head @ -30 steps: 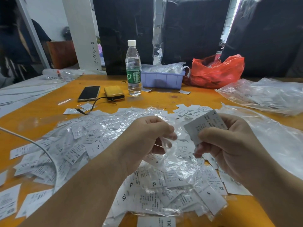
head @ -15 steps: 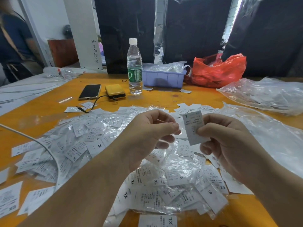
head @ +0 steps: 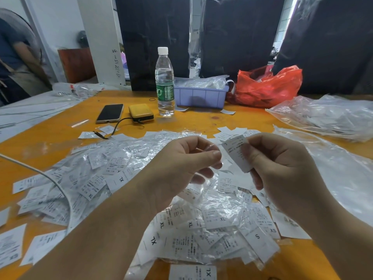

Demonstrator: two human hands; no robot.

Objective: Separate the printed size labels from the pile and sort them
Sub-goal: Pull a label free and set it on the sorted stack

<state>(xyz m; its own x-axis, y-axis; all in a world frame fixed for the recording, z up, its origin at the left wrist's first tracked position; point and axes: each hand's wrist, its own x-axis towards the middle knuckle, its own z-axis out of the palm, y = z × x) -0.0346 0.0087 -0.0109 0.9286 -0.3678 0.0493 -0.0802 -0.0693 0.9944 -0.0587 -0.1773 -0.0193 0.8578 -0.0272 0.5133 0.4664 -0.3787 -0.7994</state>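
A heap of white size labels (head: 113, 170) marked XL, S and XS, many in clear plastic sleeves, covers the orange table (head: 50, 134) beneath my arms. My right hand (head: 282, 170) pinches one bare white label (head: 237, 154) between thumb and fingers, holding it upright above the heap. Just left of it, my left hand (head: 187, 164) has its fingers curled and its thumb pressed against the index finger. A thin clear sleeve (head: 203, 177), faint to see, hangs from that pinch. A few bare labels (head: 232, 132) lie behind my hands.
At the back stand a water bottle (head: 165, 81), a phone (head: 110, 113), a yellow power bank (head: 141, 113), a purple tray (head: 200, 97) and a red bag (head: 268, 85). Clear plastic bags (head: 327, 118) lie right. A white cable (head: 40, 172) crosses left. A person (head: 14, 57) stands far left.
My right hand has turned the label from slanted to upright and brought it close to my left hand's fingertips. Both hands rose slightly above the heap.
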